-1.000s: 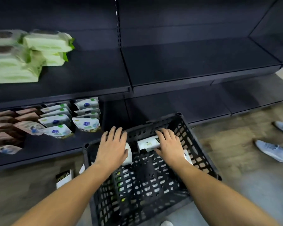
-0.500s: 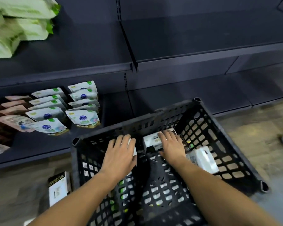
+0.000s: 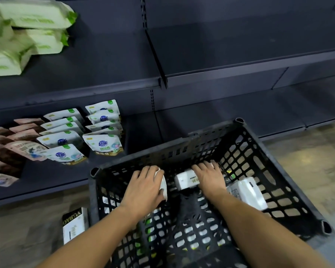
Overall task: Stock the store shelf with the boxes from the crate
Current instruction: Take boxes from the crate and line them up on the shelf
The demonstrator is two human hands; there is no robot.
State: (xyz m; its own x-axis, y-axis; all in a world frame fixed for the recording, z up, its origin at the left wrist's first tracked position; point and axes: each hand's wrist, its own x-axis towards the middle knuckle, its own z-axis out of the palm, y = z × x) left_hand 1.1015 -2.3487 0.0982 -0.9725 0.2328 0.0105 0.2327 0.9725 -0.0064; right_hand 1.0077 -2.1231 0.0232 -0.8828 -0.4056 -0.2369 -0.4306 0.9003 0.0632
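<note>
A black lattice crate (image 3: 275,157) stands on the floor in front of the dark store shelf (image 3: 230,72). Both my hands reach down into it. My left hand (image 3: 143,186) lies over a white box (image 3: 163,185), fingers curled round it so that only its right edge shows. My right hand (image 3: 209,176) grips another white box (image 3: 186,179) at the crate's far side. A third white box (image 3: 247,192) lies loose against the crate's right wall.
A black-and-white box (image 3: 74,224) lies on the floor left of the crate. White-green pouches (image 3: 103,144) and pinkish pouches (image 3: 21,140) fill the low shelf's left part. Green-white packs (image 3: 25,37) are stacked on the upper shelf at left.
The view has dropped and closed in on the crate. Both hands have sunk a little deeper and settled onto their boxes.
</note>
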